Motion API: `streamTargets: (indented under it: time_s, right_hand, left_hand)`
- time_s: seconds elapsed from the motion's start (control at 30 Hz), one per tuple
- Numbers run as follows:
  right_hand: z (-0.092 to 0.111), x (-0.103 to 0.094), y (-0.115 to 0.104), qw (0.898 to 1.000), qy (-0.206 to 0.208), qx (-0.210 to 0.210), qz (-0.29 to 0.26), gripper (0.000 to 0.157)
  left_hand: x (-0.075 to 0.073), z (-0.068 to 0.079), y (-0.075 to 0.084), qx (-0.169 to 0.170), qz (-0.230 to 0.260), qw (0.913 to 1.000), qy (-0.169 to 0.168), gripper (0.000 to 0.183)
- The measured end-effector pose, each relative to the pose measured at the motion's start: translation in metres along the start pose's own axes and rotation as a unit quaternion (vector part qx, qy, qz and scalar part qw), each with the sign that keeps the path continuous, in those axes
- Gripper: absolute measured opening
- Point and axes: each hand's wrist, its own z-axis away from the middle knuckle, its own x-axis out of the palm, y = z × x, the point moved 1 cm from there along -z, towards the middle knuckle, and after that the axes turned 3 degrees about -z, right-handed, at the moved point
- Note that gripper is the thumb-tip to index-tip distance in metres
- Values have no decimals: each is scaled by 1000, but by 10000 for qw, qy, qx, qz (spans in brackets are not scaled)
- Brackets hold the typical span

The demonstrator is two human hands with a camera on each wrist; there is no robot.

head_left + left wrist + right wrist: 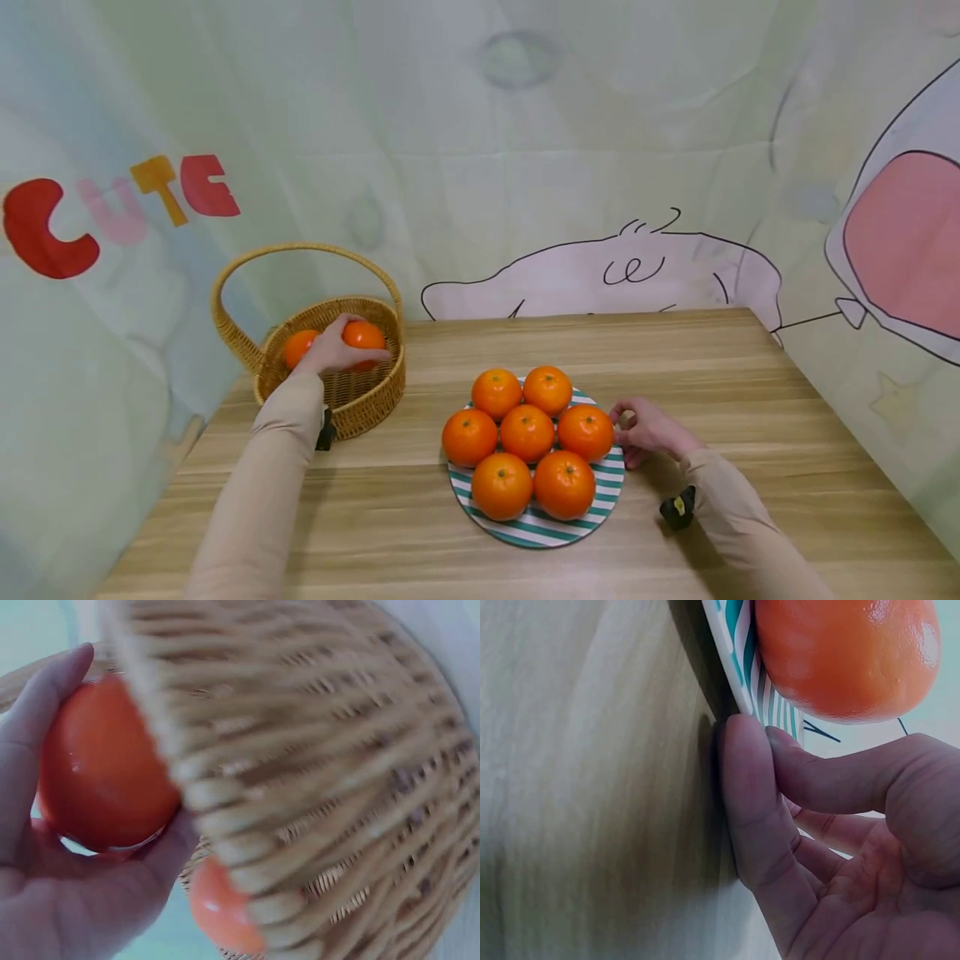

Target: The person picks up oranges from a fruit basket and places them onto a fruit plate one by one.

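Note:
My left hand [328, 353] reaches into a woven wicker basket [372, 411] at the left and grips an orange [364, 335]. In the left wrist view, the thumb and fingers curve round this orange [105, 765], right beside the basket's rim [199, 776]. A second orange [301, 346] lies in the basket, partly behind the hand. At centre right, my right hand [651, 429] pinches the edge of a round plate [536, 533] with green and white stripes. Thumb and forefinger meet at the plate's rim [735, 664] in the right wrist view. Several oranges [527, 433] sit on the plate.
The wood-grain table [390, 525] carries the basket and the plate. A tall handle [311, 247] arches over the basket. Behind the table hangs a printed curtain [465, 192] with cartoon drawings and coloured letters.

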Motion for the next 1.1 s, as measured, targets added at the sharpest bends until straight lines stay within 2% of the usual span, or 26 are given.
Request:
streamTargets:
  time_s: [0.1, 0.17, 0.33, 0.47, 0.57, 0.67, 0.93, 1.1]
  right_hand:
    - [0, -1, 0, 10000, 9, -14, -16, 18]
    - [-1, -1, 0, 10000, 23, 2, -32, 19]
    - [-2, 0, 2, 9999, 77, 132, 38, 19]
    - [-3, 0, 2, 9997, 134, 191, 109, 20]
    - [-3, 0, 1, 9996, 152, 177, 137, 20]
    - [-3, -1, 0, 9997, 149, 126, 146, 20]
    - [0, 1, 5, 10000, 57, 0, -58, 19]
    - [1, 1, 5, 9999, 68, -91, -65, 19]
  left_hand:
    - [-5, 5, 3, 136, 871, 9961, -71, 87]
    - [-8, 10, 5, 217, 1377, 9902, -128, 87]
    - [-9, 23, 8, 462, 2110, 9762, -173, 87]
    - [-8, 33, 12, 609, 2144, 9748, -81, 88]
    - [-8, 40, 17, 657, 1907, 9794, 34, 89]
    - [-5, 46, 23, 752, 1848, 9798, 130, 89]
    - [11, 59, 46, 1329, 2203, 9661, 213, 84]
    - [20, 62, 59, 1544, 2176, 9635, 237, 83]
